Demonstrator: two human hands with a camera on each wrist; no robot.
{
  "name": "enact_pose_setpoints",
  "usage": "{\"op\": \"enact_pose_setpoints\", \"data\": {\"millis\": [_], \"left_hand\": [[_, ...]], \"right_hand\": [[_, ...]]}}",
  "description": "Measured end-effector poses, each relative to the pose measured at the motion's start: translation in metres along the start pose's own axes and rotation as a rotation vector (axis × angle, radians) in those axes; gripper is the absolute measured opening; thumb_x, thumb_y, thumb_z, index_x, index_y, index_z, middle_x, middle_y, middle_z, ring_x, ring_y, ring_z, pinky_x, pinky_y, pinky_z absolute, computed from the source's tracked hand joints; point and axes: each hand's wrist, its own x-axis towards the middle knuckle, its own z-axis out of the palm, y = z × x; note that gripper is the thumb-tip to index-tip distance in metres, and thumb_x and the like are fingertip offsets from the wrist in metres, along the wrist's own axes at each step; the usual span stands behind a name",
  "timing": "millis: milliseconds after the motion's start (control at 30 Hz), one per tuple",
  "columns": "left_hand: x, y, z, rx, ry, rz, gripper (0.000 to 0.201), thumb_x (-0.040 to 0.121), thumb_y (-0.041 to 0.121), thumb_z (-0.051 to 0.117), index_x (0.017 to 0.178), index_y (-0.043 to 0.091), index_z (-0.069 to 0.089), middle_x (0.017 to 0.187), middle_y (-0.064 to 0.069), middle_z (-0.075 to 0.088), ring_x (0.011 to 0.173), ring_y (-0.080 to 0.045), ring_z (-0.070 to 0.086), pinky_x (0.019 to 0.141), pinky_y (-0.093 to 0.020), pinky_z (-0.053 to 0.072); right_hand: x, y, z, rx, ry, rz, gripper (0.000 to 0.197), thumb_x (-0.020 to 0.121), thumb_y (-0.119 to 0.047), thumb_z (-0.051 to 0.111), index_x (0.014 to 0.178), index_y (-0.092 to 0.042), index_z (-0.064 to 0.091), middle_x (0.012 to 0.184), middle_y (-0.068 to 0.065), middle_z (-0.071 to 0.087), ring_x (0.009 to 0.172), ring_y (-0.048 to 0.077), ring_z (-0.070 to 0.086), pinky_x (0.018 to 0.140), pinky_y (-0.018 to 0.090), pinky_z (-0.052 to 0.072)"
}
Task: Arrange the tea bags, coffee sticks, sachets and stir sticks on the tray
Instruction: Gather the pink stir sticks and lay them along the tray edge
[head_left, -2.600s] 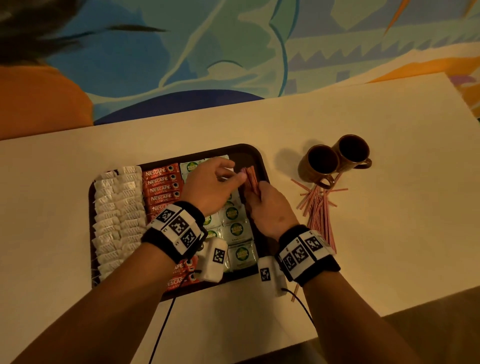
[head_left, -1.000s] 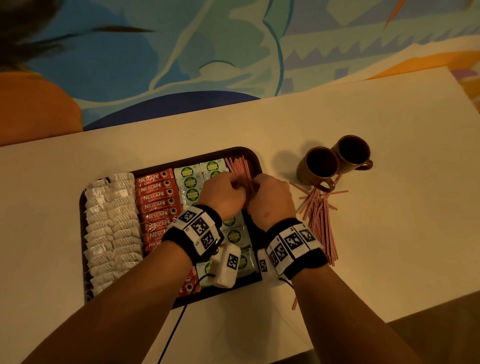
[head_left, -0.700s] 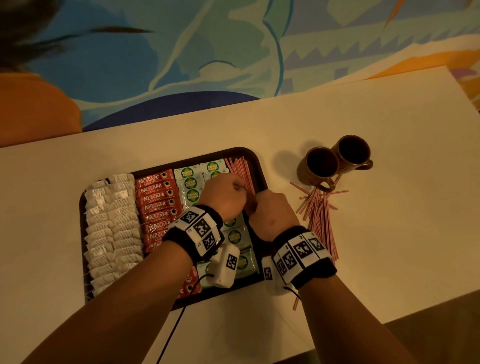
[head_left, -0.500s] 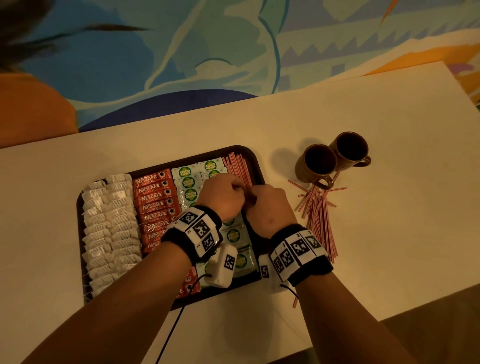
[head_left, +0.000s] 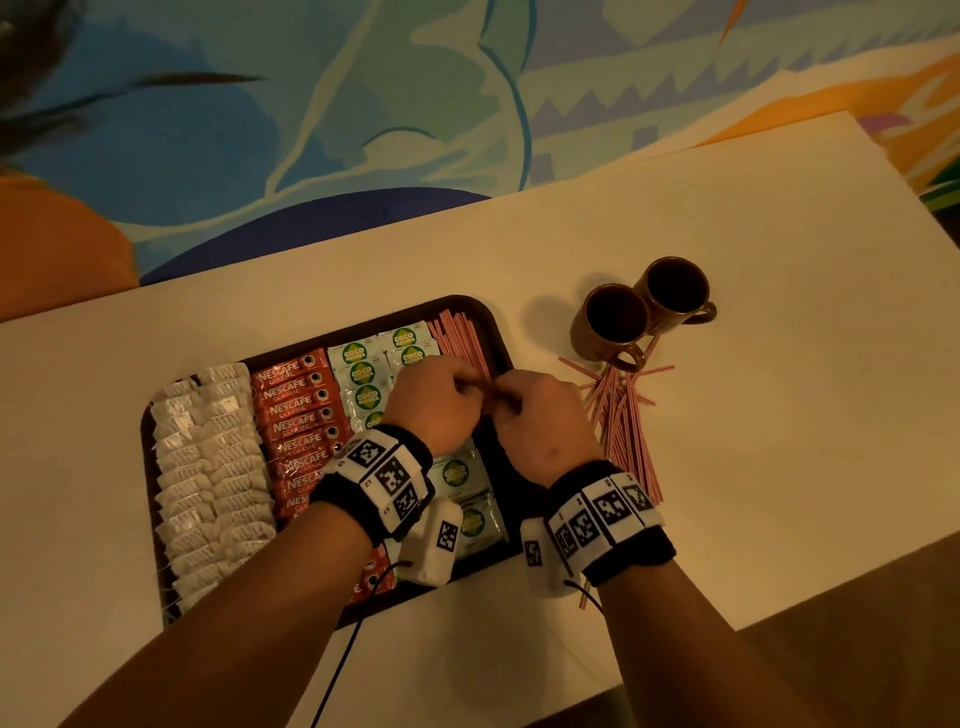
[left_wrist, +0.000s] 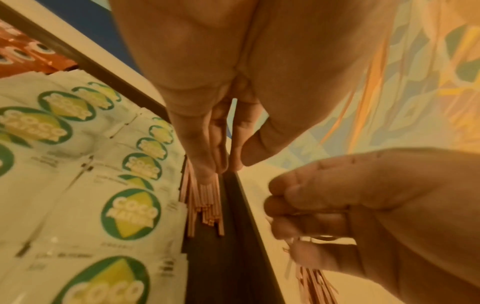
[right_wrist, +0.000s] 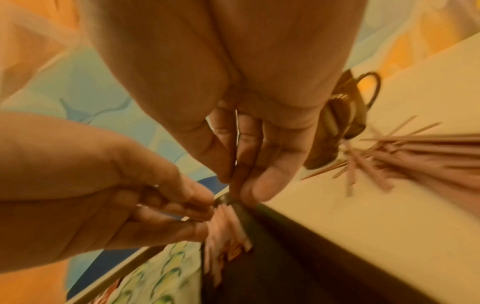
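The tray (head_left: 498, 332) looks like dark matt plastic. The coffee sticks (head_left: 296, 410) are glossy red foil, the sachets (head_left: 363, 374) smooth paper, the tea bags (head_left: 208, 467) rough gauze. The mugs (head_left: 613, 322) are glazed brown ceramic; the desk (head_left: 753, 415) is matt cream.

— What do you have on the table (head_left: 779, 426)?
— You have a dark tray (head_left: 148, 467) at the left, two brown mugs (head_left: 644, 306) touching each other at the right, and loose stir sticks (head_left: 623, 431) between, just beside the tray.
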Motion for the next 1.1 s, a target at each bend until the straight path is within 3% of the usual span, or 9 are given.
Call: {"op": "enact_pose_setpoints", "data": {"millis": [100, 167, 267, 400, 500, 733, 833, 900, 1100], "left_hand": [[-0.004, 0.008, 0.003, -0.052, 0.054, 0.055, 0.020, 0.092, 0.011, 0.063, 0.107, 0.017, 0.075, 0.102, 0.006, 0.072, 0.085, -0.003, 0.061, 0.063, 0.000, 0.040], [-0.007, 0.016, 0.010, -0.089, 0.033, 0.086, 0.020, 0.092, 0.012, 0.065, 0.109, 0.016, 0.075, 0.102, 0.005, 0.073, 0.087, -0.005, 0.065, 0.067, -0.002, 0.043], [-0.010, 0.032, 0.028, -0.100, -0.076, 0.126, 0.022, 0.092, 0.014, 0.066, 0.113, 0.016, 0.074, 0.104, 0.005, 0.073, 0.092, -0.006, 0.066, 0.079, -0.013, 0.052], [-0.020, 0.053, 0.059, -0.069, -0.237, 0.122, 0.024, 0.092, 0.020, 0.066, 0.115, 0.020, 0.071, 0.108, 0.008, 0.071, 0.100, -0.009, 0.066, 0.095, -0.030, 0.055], [-0.032, 0.063, 0.081, 0.003, -0.335, 0.110, 0.021, 0.093, 0.022, 0.065, 0.114, 0.020, 0.069, 0.109, 0.007, 0.069, 0.102, -0.012, 0.065, 0.095, -0.031, 0.054], [-0.037, 0.079, 0.114, 0.221, -0.273, 0.191, 0.043, 0.091, 0.022, 0.070, 0.131, 0.020, 0.055, 0.132, -0.003, 0.047, 0.107, -0.022, 0.061, 0.097, -0.038, 0.054], [-0.028, 0.079, 0.120, 0.237, -0.162, 0.202, 0.050, 0.091, 0.025, 0.071, 0.135, 0.012, 0.050, 0.135, -0.008, 0.038, 0.113, -0.025, 0.056, 0.101, -0.032, 0.050], [-0.022, 0.078, 0.122, 0.265, -0.099, 0.196, 0.056, 0.092, 0.032, 0.069, 0.138, 0.010, 0.047, 0.137, -0.011, 0.035, 0.121, -0.027, 0.049, 0.105, -0.036, 0.048], [-0.006, 0.074, 0.131, 0.451, -0.063, 0.285, 0.083, 0.088, 0.059, 0.065, 0.153, 0.020, 0.030, 0.139, -0.014, 0.036, 0.127, -0.031, 0.039, 0.107, -0.043, 0.043]], "right_hand": [[-0.012, 0.022, -0.016, 0.041, 0.127, 0.078, 0.018, 0.096, -0.017, 0.063, 0.105, -0.023, 0.076, 0.100, -0.009, 0.073, 0.090, 0.008, 0.065, 0.081, 0.020, 0.052], [-0.024, 0.044, -0.030, 0.048, 0.240, 0.199, 0.016, 0.095, -0.018, 0.064, 0.101, -0.027, 0.075, 0.099, -0.010, 0.072, 0.093, 0.011, 0.066, 0.083, 0.024, 0.052], [-0.046, 0.076, -0.049, 0.044, 0.320, 0.419, 0.005, 0.095, -0.025, 0.065, 0.097, -0.025, 0.070, 0.097, -0.004, 0.069, 0.089, 0.017, 0.064, 0.070, 0.022, 0.044], [-0.070, 0.110, -0.050, -0.074, 0.248, 0.585, 0.055, 0.090, -0.052, 0.068, 0.126, -0.011, 0.061, 0.120, 0.010, 0.060, 0.105, 0.027, 0.058, 0.088, 0.038, 0.052], [-0.087, 0.120, -0.042, -0.072, 0.202, 0.639, 0.060, 0.087, -0.057, 0.070, 0.121, -0.009, 0.059, 0.117, 0.012, 0.057, 0.103, 0.031, 0.059, 0.086, 0.041, 0.053], [-0.112, 0.113, -0.011, -0.069, 0.184, 0.562, 0.077, 0.065, -0.038, 0.095, 0.119, -0.015, 0.045, 0.119, 0.005, 0.046, 0.104, 0.027, 0.053, 0.083, 0.034, 0.049], [-0.109, 0.115, -0.012, -0.032, 0.233, 0.555, 0.070, 0.072, -0.034, 0.091, 0.121, -0.014, 0.045, 0.120, 0.006, 0.046, 0.106, 0.028, 0.053, 0.082, 0.033, 0.045], [-0.105, 0.118, -0.015, -0.026, 0.278, 0.536, 0.064, 0.078, -0.034, 0.086, 0.124, -0.013, 0.047, 0.120, 0.005, 0.047, 0.106, 0.026, 0.052, 0.082, 0.031, 0.044], [-0.087, 0.125, -0.020, -0.092, 0.298, 0.474, 0.047, 0.089, -0.035, 0.076, 0.123, -0.013, 0.054, 0.118, 0.006, 0.050, 0.103, 0.023, 0.052, 0.082, 0.027, 0.043]]}}
